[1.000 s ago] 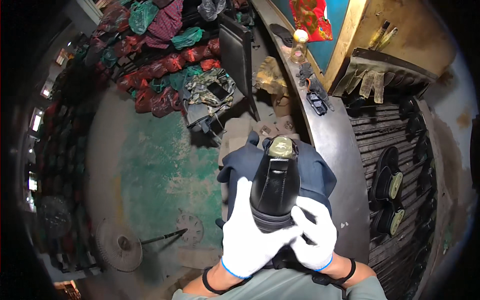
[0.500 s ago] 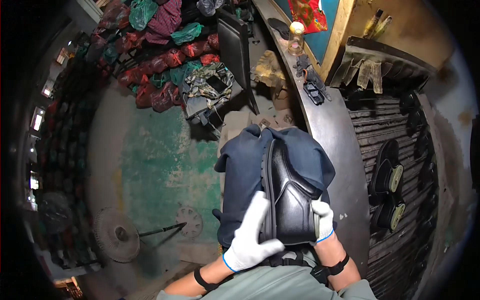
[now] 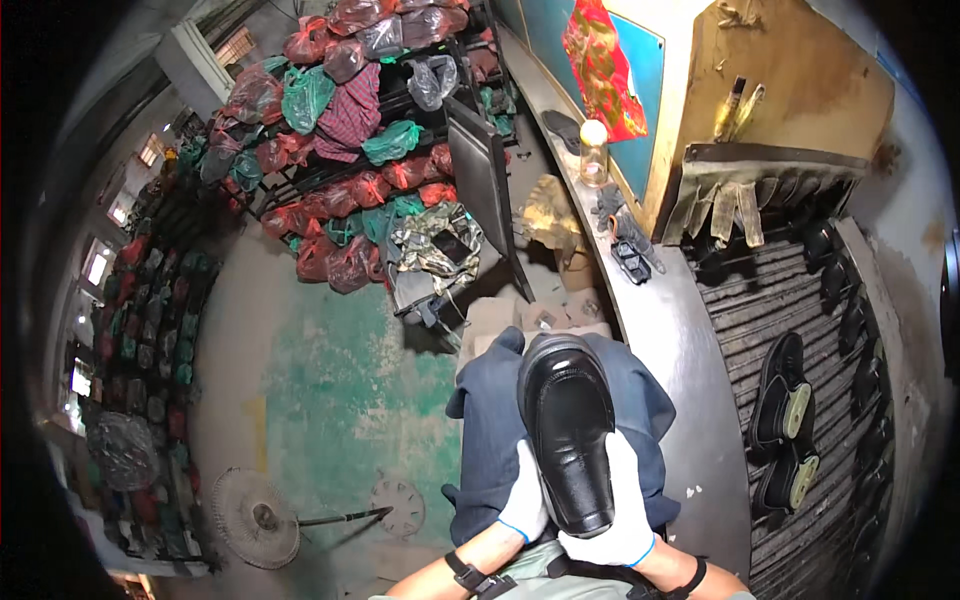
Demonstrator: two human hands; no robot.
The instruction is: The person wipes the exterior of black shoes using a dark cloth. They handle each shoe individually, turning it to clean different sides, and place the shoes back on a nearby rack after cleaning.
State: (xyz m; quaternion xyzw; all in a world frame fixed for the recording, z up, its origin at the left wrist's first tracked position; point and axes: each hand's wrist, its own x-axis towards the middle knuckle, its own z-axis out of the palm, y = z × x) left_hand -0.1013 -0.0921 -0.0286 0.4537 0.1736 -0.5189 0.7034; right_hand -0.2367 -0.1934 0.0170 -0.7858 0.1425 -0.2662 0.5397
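Note:
A black leather shoe (image 3: 567,430) rests above my lap with its upper facing me, toe pointing away and heel near my waist. My left hand (image 3: 526,496), in a white glove, presses along its left side with the fingers partly hidden beneath. Around the heel and right side curls my right hand (image 3: 618,508), also white-gloved. Both hands grip the shoe. Dark blue cloth (image 3: 490,430) covers my legs under it. The sole is out of sight.
A metal-topped bench (image 3: 690,350) curves along my right, with black goggles-like gear (image 3: 630,262) and a jar (image 3: 593,160) on it. Beyond lies a slatted conveyor (image 3: 765,300) carrying dark shoes (image 3: 782,392). A fan (image 3: 262,517) stands left; bagged goods (image 3: 330,215) fill a rack ahead.
The shoe has turned from lying on its side to upper facing up, toe away. My left hand has closed in on its side; my right hand has shifted to the heel. The view has tilted up.

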